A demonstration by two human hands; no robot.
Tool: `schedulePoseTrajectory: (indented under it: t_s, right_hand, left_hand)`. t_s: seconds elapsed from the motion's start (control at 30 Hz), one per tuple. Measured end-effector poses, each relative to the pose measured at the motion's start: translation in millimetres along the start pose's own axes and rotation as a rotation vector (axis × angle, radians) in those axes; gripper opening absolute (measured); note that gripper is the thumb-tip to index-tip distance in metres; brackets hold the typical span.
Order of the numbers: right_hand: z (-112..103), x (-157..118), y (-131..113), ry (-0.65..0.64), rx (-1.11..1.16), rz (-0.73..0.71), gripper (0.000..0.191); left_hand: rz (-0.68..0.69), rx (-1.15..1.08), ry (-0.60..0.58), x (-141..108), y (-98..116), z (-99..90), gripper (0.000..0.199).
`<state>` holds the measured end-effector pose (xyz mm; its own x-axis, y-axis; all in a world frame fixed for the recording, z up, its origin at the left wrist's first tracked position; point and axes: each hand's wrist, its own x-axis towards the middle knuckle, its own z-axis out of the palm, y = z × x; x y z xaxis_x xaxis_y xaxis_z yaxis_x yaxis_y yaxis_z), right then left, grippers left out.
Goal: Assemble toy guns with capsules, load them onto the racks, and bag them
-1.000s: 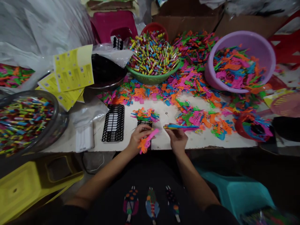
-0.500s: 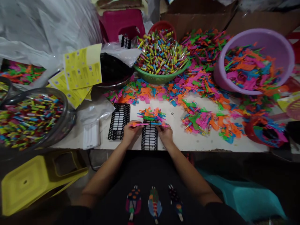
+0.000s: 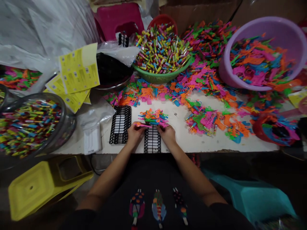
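My left hand [image 3: 134, 134] is closed in a pinch on a pink-and-orange plastic toy [image 3: 144, 125], which points right over the black slotted rack [image 3: 153, 142]. At the rack's far end sits a row of bright plastic toys [image 3: 154, 116] in pink, green, blue and orange. My right hand [image 3: 168, 134] is closed at the right end of that row, fingertips touching it; what they pinch is too small and blurred to make out. Left of my left hand lies another black rack [image 3: 120, 124], with white strips showing through its slots.
Loose toys [image 3: 206, 119] lie in a heap to the right, before a purple tub [image 3: 224, 68] of more. A green basin [image 3: 159, 77] and a clear bowl [image 3: 66, 110] hold small coloured tubes. Yellow label sheets [image 3: 79, 75] lean at left. The table's front edge is near my forearms.
The blue-and-pink toy that stuck out at my right hand no longer shows apart from the row. My left hand still pinches the pink-and-orange one. The view has shifted slightly.
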<state>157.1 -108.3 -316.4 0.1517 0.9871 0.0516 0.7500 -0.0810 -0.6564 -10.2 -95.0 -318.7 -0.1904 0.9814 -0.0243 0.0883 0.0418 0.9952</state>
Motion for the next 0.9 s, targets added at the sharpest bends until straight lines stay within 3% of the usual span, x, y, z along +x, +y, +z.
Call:
schedulePoseTrajectory:
  t_s: [0.33, 0.47, 0.53, 0.67, 0.77, 0.83, 0.9]
  right_hand:
    - [5.6, 4.0, 1.3, -0.034, -0.065, -0.094, 0.025]
    - [-15.5, 5.0, 3.6, -0.099, -0.075, -0.103, 0.021]
    - [-37.5, 3.4, 13.7, -0.02, -0.103, -0.005, 0.024]
    - [-78.3, 3.7, 48.7, 0.248, -0.25, 0.413, 0.04]
    - [-87.9, 12.8, 68.3, 0.289, -0.258, 0.521, 0.038]
    - [-87.5, 19.2, 69.4, 0.283, -0.219, 0.5, 0.028]
    - [-86.3, 20.4, 60.3, 0.282, -0.133, 0.414, 0.025]
  left_hand:
    - [0.107, 0.361, -0.021, -6.4, 7.3, 9.0, 0.022]
    - [0.128, 0.414, 0.006, -11.5, 6.9, 9.5, 0.022]
    - [0.14, 0.442, 0.019, -16.0, 8.6, 4.8, 0.023]
    - [0.308, 0.547, 0.052, -31.3, 22.5, -2.3, 0.022]
    - [0.446, 0.501, -0.168, -44.0, 39.3, 8.7, 0.013]
    - [0.434, 0.425, -0.39, -50.0, 49.6, 22.5, 0.012]
    - [0.359, 0.366, -0.539, -53.0, 56.9, 35.5, 0.014]
